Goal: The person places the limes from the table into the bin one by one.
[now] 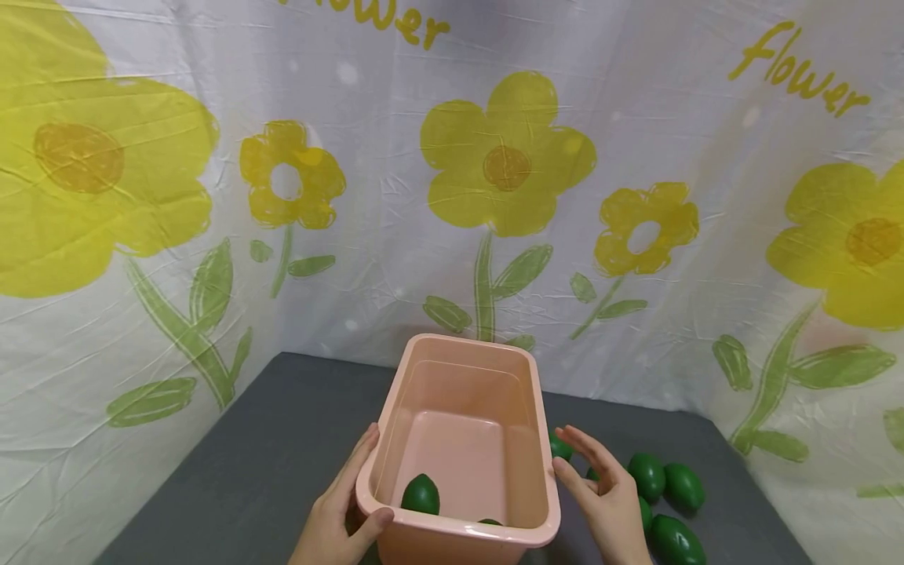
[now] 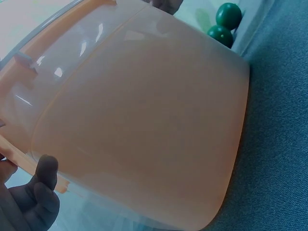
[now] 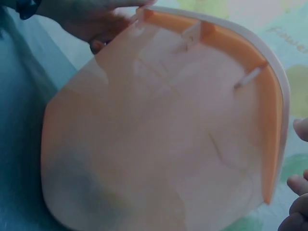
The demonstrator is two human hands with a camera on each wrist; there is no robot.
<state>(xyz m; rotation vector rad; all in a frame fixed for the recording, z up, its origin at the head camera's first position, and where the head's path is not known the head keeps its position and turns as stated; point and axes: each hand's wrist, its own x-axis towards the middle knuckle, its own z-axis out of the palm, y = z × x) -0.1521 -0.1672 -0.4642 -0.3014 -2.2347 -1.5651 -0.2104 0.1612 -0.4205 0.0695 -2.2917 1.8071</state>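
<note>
A pink plastic bin [image 1: 544, 439] stands in the middle of the head view, its long side running away from me. My left hand [image 1: 339, 510] holds the near left corner, with the thumb over the rim and the fingers along the outer side. At the right rim is my right hand [image 1: 603, 494], thumb and fingers spread apart and holding nothing; in the right wrist view its fingers [image 3: 298, 185] show beside the rim. Inside the bin, a dark green lime-shaped fruit [image 1: 421, 494] lies at the near end. A second one [image 1: 490, 522] is mostly hidden behind the near rim.
Several more green fruits [image 1: 683, 488] lie on the dark grey tabletop [image 1: 233, 486] right of the bin, some partly behind my right hand. A white cloth [image 1: 381, 275] printed with yellow flowers hangs behind and along both sides of the table.
</note>
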